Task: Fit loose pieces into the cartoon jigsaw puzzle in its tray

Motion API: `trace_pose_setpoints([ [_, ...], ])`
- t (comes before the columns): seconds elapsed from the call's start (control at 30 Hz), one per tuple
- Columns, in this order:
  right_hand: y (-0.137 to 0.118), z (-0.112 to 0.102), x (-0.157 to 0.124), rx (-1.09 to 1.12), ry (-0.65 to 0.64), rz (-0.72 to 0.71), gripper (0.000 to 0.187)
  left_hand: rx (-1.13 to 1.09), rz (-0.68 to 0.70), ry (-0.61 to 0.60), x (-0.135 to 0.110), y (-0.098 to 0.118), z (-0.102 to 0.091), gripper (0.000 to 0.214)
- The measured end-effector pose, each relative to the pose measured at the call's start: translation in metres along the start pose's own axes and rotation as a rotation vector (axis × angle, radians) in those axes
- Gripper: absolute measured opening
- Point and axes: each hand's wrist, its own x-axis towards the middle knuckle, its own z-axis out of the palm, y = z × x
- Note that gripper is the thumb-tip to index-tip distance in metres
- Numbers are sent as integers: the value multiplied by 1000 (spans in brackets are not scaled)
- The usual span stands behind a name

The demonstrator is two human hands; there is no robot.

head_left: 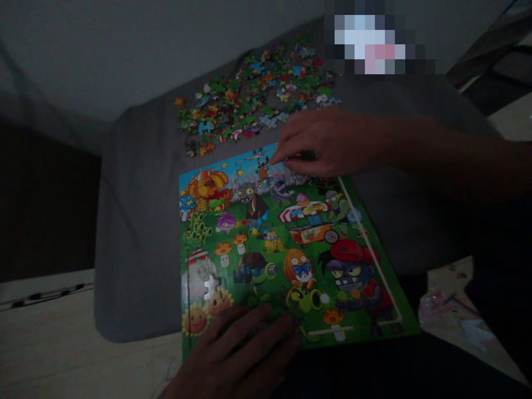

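A puzzle board printed with cartoon characters lies tilted before me, its near edge close to my lap. On its lower left part, one jigsaw piece catches the light. My left hand rests over the near edge with its fingers stretched out on the board. At the far edge, my right hand is bent down, fingertips drawn together against the blue sky part of the picture. Whatever is between those fingertips is too dark and small to make out. Many loose puzzle pieces are heaped just beyond the board.
A grey cushioned surface carries the board and the heap, backed by a pale wall. A blurred-out bright patch sits at the upper right. Crumpled clear plastic lies at the lower right, above a light floor.
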Motion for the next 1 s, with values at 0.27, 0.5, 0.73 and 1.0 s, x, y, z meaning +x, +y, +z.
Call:
trace_pose_setpoints([
  [0.27,0,1,-2,0,23,-1,30,13,8,2,0,2,-1,22],
  [0.5,-1,2,-1,8,41,14,29,-26,-25,-6,-1,0,0,23],
  [0.73,-1,3,-2,-1,71,-4,28,-2,7,4,-3,1,0,24],
  [1.0,0,2,0,134,79,63,25,-22,6,-3,-4,-2,2,26],
])
